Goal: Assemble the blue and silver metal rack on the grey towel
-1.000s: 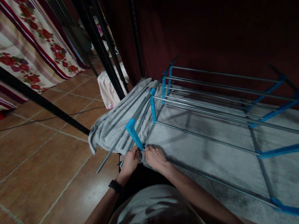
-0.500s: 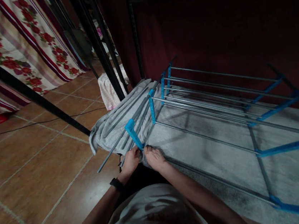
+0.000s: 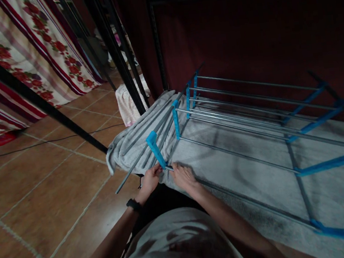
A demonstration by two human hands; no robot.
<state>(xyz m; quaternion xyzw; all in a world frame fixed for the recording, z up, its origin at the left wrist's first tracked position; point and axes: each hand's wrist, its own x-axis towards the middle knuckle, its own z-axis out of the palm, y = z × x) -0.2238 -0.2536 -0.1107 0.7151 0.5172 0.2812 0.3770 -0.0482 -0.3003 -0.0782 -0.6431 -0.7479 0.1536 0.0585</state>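
A rack of grey metal rods and blue plastic brackets lies on a grey blanket. My left hand is closed at the lower end of a blue plastic bracket, its fingertips partly hidden. Just right of it, my right hand is closed round the end of a metal rod. That rod's tip meets the bracket's foot; whether it sits inside, I cannot tell. Another blue bracket stands farther back, with rods joined to it.
Several loose rods lie over the folded blanket on the left, one sticking out past the edge. Black metal posts rise beyond. Tiled floor, a dark cable and a flowered curtain are at left. A dark red panel stands behind.
My right hand has shifted slightly right, and a bit of rod now shows between the hands. The bracket stays by my left hand. The whole view has drifted slightly.
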